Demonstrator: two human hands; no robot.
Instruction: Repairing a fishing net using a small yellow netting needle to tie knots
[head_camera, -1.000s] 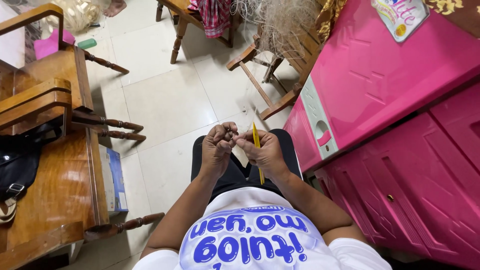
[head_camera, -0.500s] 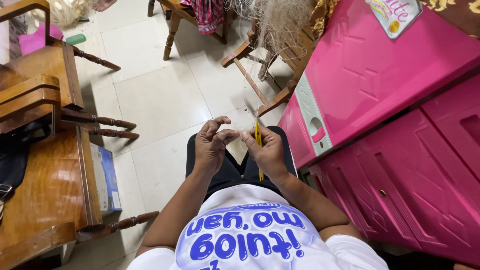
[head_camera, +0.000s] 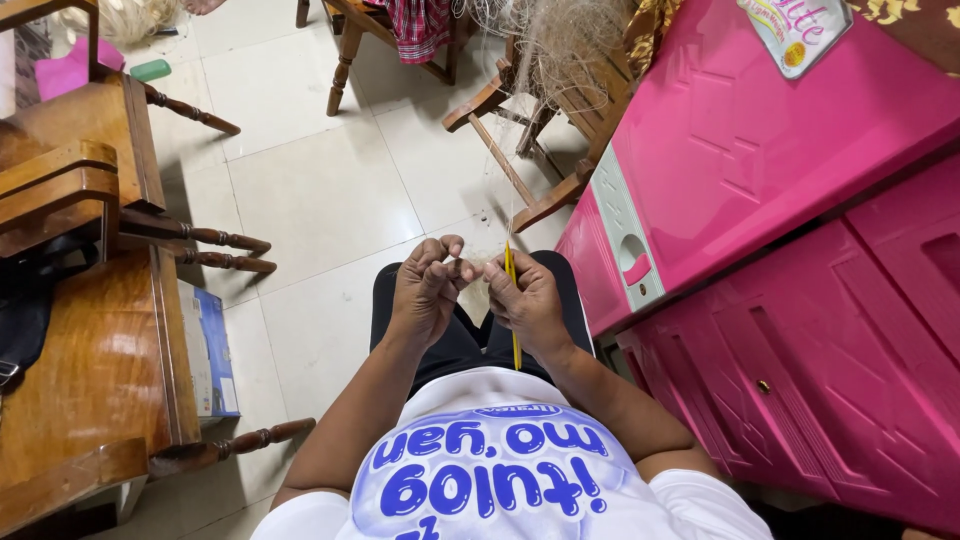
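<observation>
Tiled floor (head_camera: 330, 190); hands' (head_camera: 430, 290) pinch unchanged.

The floor (head_camera: 320, 190) is laid with pale square tiles, evenly lit. Polished wooden furniture (head_camera: 80, 330) with turned legs is set along the left, and a blue flat box (head_camera: 212, 350) is leaned beside it. A wooden chair (head_camera: 520, 130) draped with pale fibres is placed at the top. Bright pink plastic cabinets (head_camera: 800, 260) are ranged on the right.
</observation>
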